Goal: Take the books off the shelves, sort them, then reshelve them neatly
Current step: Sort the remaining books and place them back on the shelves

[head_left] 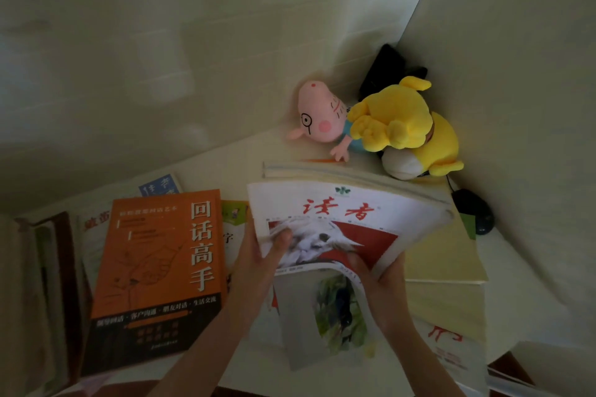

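Observation:
A white magazine [351,213] with red characters and a white horse on its cover is lifted above the white table [522,271]. My left hand [261,255] grips its left edge, thumb on the cover. My right hand [383,271] holds its lower right corner. Under it lies another magazine [325,319] with a green picture. An orange book [158,271] lies flat to the left, on top of several other books. A pale yellow book [445,258] lies to the right on a stack.
A pink plush toy [319,113] and a yellow plush toy [406,119] sit in the back corner against the walls. A black mouse [474,209] lies at the right. A dark object [383,71] stands behind the toys. More books [42,284] lie at the far left.

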The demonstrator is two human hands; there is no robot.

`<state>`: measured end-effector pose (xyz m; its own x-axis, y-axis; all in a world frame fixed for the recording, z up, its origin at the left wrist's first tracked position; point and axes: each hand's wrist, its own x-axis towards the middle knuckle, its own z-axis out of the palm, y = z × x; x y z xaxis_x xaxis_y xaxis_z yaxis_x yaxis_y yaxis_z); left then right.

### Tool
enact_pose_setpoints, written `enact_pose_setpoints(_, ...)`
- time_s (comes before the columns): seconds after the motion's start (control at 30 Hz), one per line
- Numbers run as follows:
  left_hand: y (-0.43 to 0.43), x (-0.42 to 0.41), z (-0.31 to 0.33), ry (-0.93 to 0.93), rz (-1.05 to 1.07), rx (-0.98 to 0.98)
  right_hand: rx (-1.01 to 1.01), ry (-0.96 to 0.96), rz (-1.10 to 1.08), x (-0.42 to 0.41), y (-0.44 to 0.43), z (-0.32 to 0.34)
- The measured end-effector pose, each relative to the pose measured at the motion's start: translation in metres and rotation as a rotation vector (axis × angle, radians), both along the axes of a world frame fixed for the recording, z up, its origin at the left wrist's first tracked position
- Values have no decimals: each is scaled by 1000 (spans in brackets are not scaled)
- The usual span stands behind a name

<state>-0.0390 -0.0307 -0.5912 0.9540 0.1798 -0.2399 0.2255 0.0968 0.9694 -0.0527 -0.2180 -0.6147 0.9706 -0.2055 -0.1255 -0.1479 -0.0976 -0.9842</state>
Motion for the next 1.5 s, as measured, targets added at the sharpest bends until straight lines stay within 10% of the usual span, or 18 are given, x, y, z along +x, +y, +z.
enact_pose_setpoints(0.37,44,38,8,55,11,373,54,296,396,24,19,15)
enact_pose_setpoints(0.57,114,5,-32,219,132,486,-784,471,236,3,-8,-17)
enact_pose_setpoints(0.87,119,3,-34,233,109,536,-679,604,164,18,-9,12)
enact_pose_setpoints(1.2,118,1,-41,319,98,549,-1149,-123,64,31,23,106)
enact_pose_setpoints(1.33,123,2,-48,338,69,563,-998,-557,-5,19,47,95)
enact_pose_setpoints(1.5,135,15,-54,502,210,344,-868,-522,593,7,62,14)
